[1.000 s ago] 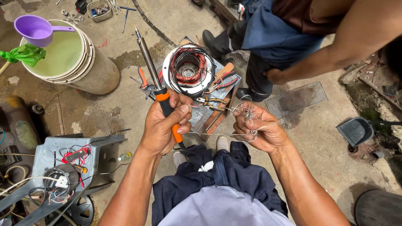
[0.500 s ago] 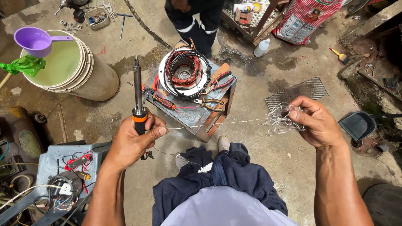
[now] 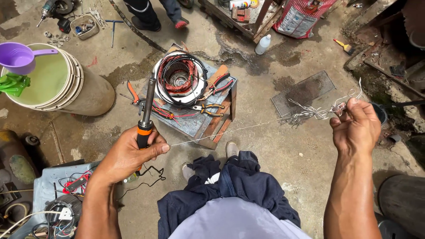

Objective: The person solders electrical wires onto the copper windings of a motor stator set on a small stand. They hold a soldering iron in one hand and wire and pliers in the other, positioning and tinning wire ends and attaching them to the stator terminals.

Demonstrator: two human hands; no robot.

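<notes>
Stained concrete [image 3: 110,75] makes up the workshop floor, scattered with tools, and the person sits low over it with dark trousers showing at the bottom of the view.

The left hand [image 3: 128,155] is closed around the orange-banded grip of a soldering iron [image 3: 147,110], held upright with its shaft pointing away, so the tip stays clear of the legs. The same hand's thumb and forefinger also pinch one end of a thin wire [image 3: 221,132].

The right hand [image 3: 356,128] is raised out to the side, fingers curled tight on a tangled bundle of wire strands [image 3: 316,113]. With the hands well apart, the single wire runs taut between them, drawn straight out of the tangle.

Ahead, a motor stator [image 3: 180,77] with copper windings lies on a small metal stand [image 3: 221,119], with pliers [image 3: 208,107] just beside it, within reach. A bucket [image 3: 84,93] with a purple scoop [image 3: 20,57] stands to the left. Another person's feet [image 3: 152,20] show at the top edge.
</notes>
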